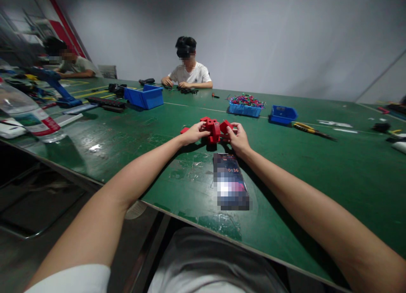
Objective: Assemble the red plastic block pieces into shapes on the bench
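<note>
Several red blocks form a small cluster on the green table in front of me. My left hand closes its fingers on the cluster's left side. Between the fingertips of my right hand is a single red block, tilted and close against the cluster's right side; I cannot tell whether they touch. Another red piece shows just behind my left hand. Nearer to me lies a phone with a lit, partly blurred screen showing digits.
Beyond my hands stand a blue bin, a blue tray of colourful bundles and a smaller blue bin. Yellow-handled pliers lie to the right. A plastic bottle stands at left. Across the table sits a person handling dark parts.
</note>
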A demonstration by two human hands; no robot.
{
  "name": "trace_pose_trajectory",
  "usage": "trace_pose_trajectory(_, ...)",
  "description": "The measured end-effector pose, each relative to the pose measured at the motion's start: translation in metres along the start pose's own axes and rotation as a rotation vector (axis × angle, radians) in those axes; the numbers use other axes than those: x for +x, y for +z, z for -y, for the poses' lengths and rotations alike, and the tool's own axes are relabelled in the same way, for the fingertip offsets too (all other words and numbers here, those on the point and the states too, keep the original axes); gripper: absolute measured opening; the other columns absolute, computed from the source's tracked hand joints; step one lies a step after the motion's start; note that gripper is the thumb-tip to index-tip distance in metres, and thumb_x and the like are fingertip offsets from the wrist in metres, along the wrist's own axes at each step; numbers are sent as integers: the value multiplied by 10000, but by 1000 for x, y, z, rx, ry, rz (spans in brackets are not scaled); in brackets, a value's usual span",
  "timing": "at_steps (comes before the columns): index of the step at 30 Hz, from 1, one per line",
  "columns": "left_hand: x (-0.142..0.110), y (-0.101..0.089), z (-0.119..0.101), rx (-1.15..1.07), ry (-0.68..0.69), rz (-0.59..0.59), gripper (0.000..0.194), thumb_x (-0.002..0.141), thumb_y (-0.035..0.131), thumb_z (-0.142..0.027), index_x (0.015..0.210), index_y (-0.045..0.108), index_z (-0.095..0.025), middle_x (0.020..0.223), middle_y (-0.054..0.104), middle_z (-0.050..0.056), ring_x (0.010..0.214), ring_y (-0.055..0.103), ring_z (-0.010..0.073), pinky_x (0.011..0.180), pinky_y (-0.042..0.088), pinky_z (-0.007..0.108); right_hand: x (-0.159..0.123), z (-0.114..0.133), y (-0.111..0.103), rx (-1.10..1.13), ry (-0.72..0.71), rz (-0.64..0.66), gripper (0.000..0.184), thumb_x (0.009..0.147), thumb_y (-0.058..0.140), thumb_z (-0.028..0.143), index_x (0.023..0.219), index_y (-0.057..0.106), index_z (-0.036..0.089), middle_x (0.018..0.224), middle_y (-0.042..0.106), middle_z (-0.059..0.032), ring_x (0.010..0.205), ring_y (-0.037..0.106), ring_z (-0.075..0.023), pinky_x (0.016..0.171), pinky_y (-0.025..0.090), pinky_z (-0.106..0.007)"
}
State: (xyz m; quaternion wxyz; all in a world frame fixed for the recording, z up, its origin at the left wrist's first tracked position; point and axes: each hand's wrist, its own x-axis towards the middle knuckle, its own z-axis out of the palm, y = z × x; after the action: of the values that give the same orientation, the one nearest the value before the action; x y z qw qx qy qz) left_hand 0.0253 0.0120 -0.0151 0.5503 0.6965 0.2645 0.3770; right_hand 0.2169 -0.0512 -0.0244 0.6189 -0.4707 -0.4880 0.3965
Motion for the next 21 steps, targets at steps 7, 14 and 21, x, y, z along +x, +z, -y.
trace_pose_trajectory(7,0,0,2,-13,4,5,500,726,727,-153,1203,580,-139,1270,652,145,1125,638,214,1028,457,393,0,-1,0,-25,-17,10,500,707,659,586,997,423,255,876,645,-1,746,671,-172,604,516,-275)
trace_pose_trajectory(14,0,1,2,-13,-1,5,475,743,712,-151,1195,565,-142,1295,640,145,1136,635,199,1018,461,362,0,-2,-2,-24,-62,42,539,660,680,620,977,439,256,925,620,-11,804,639,-171,693,546,-317)
trace_pose_trajectory(21,0,1,2,-5,-1,5,505,740,712,-163,1219,554,-129,1308,630,161,1148,632,216,1039,449,391,0,1,-2,-8,-77,-5,470,621,736,489,939,512,226,867,602,9,736,582,-137,710,506,-302)
